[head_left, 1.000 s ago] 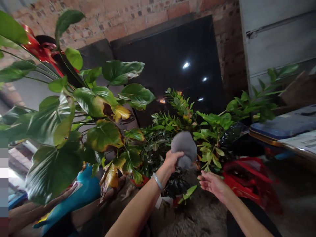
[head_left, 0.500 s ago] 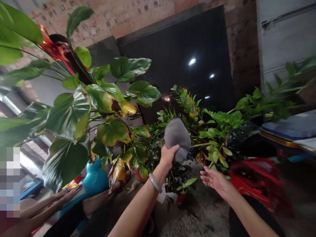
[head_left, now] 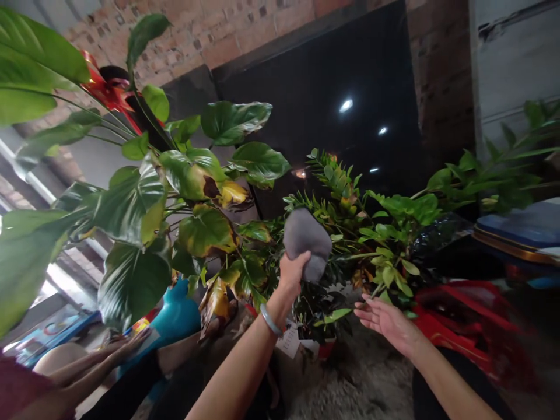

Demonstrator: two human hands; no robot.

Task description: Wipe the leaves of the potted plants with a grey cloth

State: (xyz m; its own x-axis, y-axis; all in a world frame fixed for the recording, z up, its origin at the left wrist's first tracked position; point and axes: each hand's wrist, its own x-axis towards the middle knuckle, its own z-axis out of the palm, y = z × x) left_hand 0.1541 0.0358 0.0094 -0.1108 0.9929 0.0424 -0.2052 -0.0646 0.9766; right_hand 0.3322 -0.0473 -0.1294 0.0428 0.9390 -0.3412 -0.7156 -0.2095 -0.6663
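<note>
My left hand (head_left: 294,271) is closed on a grey, soft-looking rounded cloth (head_left: 307,239), with the thumb across its lower part. A pale bangle (head_left: 271,321) circles that wrist. To the right, my right hand (head_left: 385,322) is palm up, its thumb and forefinger together at the thin stem of a green potted plant (head_left: 391,273); the exact contact is hard to see. A long green leaf (head_left: 335,317) points at its fingertips. Big glossy leaves with yellow and brown edges (head_left: 205,230) hang left of the cloth.
Another person's hand (head_left: 133,341) rests at the lower left by a turquoise gourd-shaped vase (head_left: 179,312). A red bag (head_left: 459,332) stands at right, below a blue-topped seat or table (head_left: 516,224). A dark panel (head_left: 315,105) leans against the brick wall (head_left: 245,29).
The view has shifted slightly, so the plants and background sit further right. My left hand and the grey cloth have moved a little left, the cloth turning slightly. My right hand stays near the stem.
</note>
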